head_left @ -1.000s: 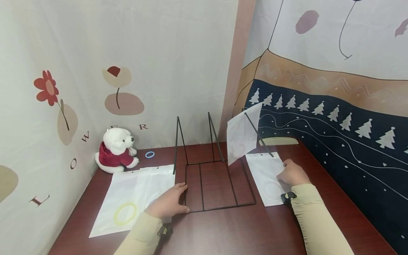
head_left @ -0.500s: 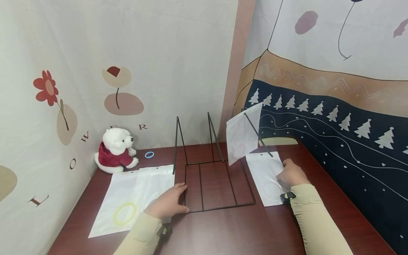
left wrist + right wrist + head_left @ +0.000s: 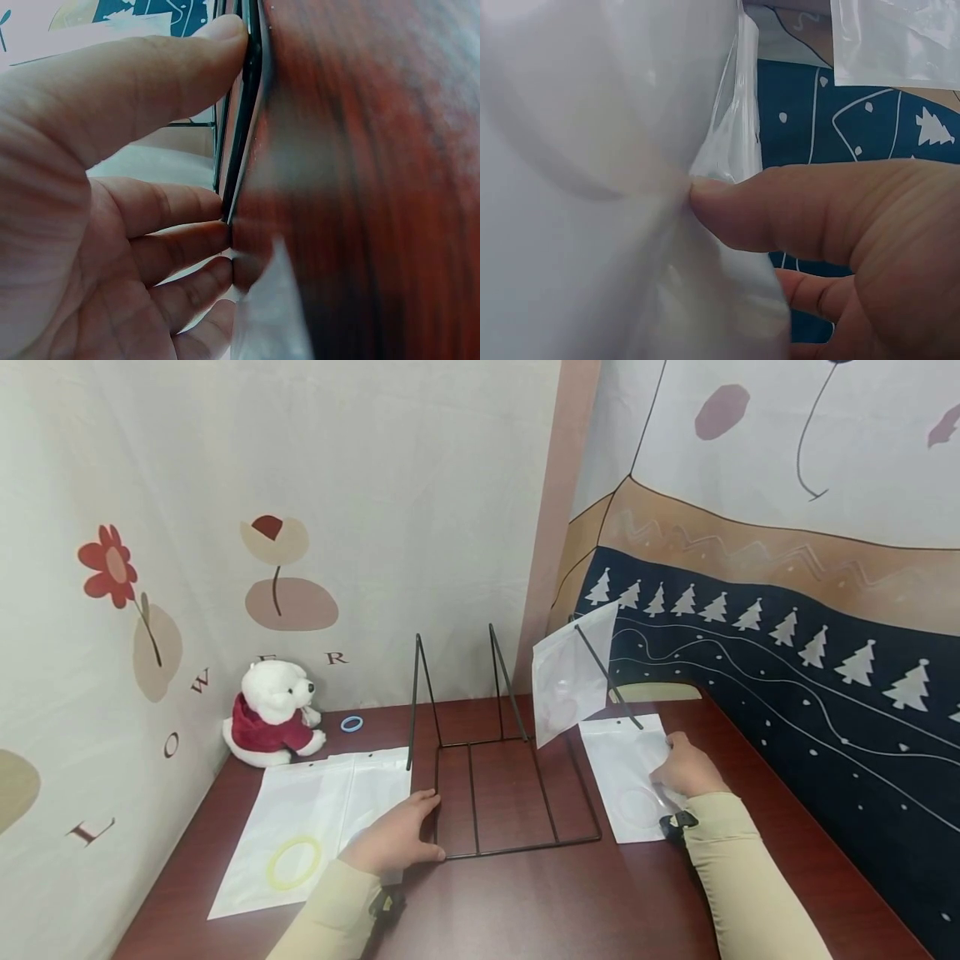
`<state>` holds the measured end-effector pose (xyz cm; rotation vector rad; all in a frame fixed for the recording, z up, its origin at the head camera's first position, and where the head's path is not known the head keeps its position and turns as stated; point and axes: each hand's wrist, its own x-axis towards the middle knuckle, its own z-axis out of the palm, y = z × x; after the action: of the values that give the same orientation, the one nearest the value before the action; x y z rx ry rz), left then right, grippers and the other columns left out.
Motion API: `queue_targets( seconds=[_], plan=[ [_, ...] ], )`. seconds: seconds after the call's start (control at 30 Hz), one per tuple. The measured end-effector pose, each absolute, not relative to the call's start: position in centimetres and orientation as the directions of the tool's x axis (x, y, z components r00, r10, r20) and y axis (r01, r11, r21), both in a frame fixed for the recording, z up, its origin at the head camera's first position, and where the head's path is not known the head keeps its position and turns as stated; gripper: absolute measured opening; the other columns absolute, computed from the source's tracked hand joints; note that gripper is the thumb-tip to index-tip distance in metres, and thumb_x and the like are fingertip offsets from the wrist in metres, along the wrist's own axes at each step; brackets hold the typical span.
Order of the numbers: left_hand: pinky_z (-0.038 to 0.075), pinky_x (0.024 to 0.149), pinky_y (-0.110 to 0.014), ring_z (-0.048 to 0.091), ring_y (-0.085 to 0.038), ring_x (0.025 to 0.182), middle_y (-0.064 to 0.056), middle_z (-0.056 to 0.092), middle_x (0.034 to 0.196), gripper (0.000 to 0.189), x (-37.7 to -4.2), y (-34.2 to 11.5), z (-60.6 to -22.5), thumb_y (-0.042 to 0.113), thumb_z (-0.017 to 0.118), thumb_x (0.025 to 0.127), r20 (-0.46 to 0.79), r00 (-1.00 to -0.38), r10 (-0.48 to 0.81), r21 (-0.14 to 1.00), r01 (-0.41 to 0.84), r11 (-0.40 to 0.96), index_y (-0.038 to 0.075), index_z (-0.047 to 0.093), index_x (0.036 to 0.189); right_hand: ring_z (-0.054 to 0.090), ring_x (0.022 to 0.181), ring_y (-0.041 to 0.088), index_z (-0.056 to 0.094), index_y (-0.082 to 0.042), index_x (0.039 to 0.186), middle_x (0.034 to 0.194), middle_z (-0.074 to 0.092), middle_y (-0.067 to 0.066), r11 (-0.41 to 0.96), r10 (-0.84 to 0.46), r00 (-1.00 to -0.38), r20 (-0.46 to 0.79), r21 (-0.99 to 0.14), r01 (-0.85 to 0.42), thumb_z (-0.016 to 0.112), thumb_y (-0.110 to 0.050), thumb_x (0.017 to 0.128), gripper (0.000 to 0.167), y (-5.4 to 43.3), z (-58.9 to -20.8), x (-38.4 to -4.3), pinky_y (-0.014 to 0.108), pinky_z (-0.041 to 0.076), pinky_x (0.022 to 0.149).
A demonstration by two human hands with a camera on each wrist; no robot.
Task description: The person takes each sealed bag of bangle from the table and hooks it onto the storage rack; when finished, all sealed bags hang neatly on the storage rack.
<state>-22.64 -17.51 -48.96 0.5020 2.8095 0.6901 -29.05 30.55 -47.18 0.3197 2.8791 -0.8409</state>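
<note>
My left hand (image 3: 397, 839) rests at the front left corner of a black wire rack (image 3: 517, 849), thumb and fingertips pressing against its bars. In the left wrist view the fingers (image 3: 184, 247) are fairly straight, tips right at the black bar (image 3: 244, 112). Between thumb and fingers, my right hand (image 3: 690, 768) pinches the right edge of a white plastic bag (image 3: 618, 760), creasing it in the right wrist view. A round ring shape shows through its lower part. The bag's top, with a small hole, overlaps the end of the rack's right prong. Another white bag (image 3: 566, 693) hangs farther back on that prong.
Larger white bags (image 3: 337, 793) lie left of the rack, one showing a yellow ring (image 3: 294, 862). Behind them are a blue ring (image 3: 352, 724) and a white plush bear (image 3: 273, 714) in red. Printed curtains stand behind the dark red table (image 3: 540, 918).
The bag in my right hand has shifted slightly, its top edge moving up and right and its bottom edge moving left. My left hand and the rack look unmoved.
</note>
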Motion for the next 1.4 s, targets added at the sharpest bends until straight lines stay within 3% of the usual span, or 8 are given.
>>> queue_targets(
  seconds=[0.4,0.57,0.87,1.17,1.4],
  plan=[
    [0.038,0.123,-0.056,0.043,-0.043,0.15,-0.025,0.044,0.162,0.09,-22.6,-17.5,-48.8,0.029,0.091,0.079,-0.12,-0.923,0.367,0.481,0.269,0.834,-0.008,0.051,0.151,0.044,0.135,0.059,0.018,0.006,0.163,0.157,0.034,0.042,0.756,0.152,-0.973,-0.173,-0.614,0.227,0.078,-0.006,0.085,0.099,31.1,-47.6,-29.5,0.074,0.039,0.113],
    [0.038,0.123,-0.057,0.043,-0.043,0.15,-0.025,0.044,0.162,0.091,-22.6,-17.5,-48.9,0.029,0.091,0.078,-0.117,-0.922,0.37,0.48,0.273,0.834,-0.008,0.051,0.15,0.047,0.134,0.056,0.023,0.005,0.162,0.158,0.036,0.039,0.727,0.141,-0.982,-0.122,-0.661,0.186,0.07,-0.004,0.09,0.087,31.2,-47.6,-29.6,0.072,0.04,0.114],
    [0.039,0.122,-0.056,0.044,-0.043,0.149,-0.025,0.045,0.161,0.09,-22.7,-17.6,-49.1,0.029,0.091,0.078,-0.112,-0.92,0.376,0.477,0.282,0.832,-0.009,0.051,0.15,0.052,0.129,0.056,0.032,0.008,0.156,0.152,0.043,0.04,0.722,0.146,-0.989,0.014,-0.685,0.097,0.062,-0.015,0.101,0.067,31.1,-47.4,-29.8,0.07,0.041,0.114],
    [0.038,0.123,-0.057,0.043,-0.044,0.149,-0.026,0.044,0.162,0.091,-22.6,-17.6,-48.8,0.029,0.091,0.078,-0.118,-0.92,0.373,0.488,0.273,0.829,-0.008,0.05,0.15,0.052,0.13,0.054,0.032,0.005,0.159,0.151,0.045,0.038,0.726,0.064,-0.994,0.084,-0.687,-0.012,0.066,-0.003,0.096,0.072,30.6,-46.6,-29.7,0.068,0.046,0.11],
    [0.038,0.122,-0.058,0.044,-0.044,0.149,-0.026,0.044,0.161,0.091,-22.5,-17.6,-48.7,0.029,0.091,0.078,-0.116,-0.921,0.372,0.489,0.272,0.829,-0.008,0.051,0.15,0.048,0.134,0.056,0.033,0.004,0.16,0.154,0.042,0.038,0.724,0.047,-0.996,0.074,-0.69,-0.017,0.062,0.005,0.092,0.073,30.3,-45.9,-29.3,0.071,0.044,0.111]
  ],
)
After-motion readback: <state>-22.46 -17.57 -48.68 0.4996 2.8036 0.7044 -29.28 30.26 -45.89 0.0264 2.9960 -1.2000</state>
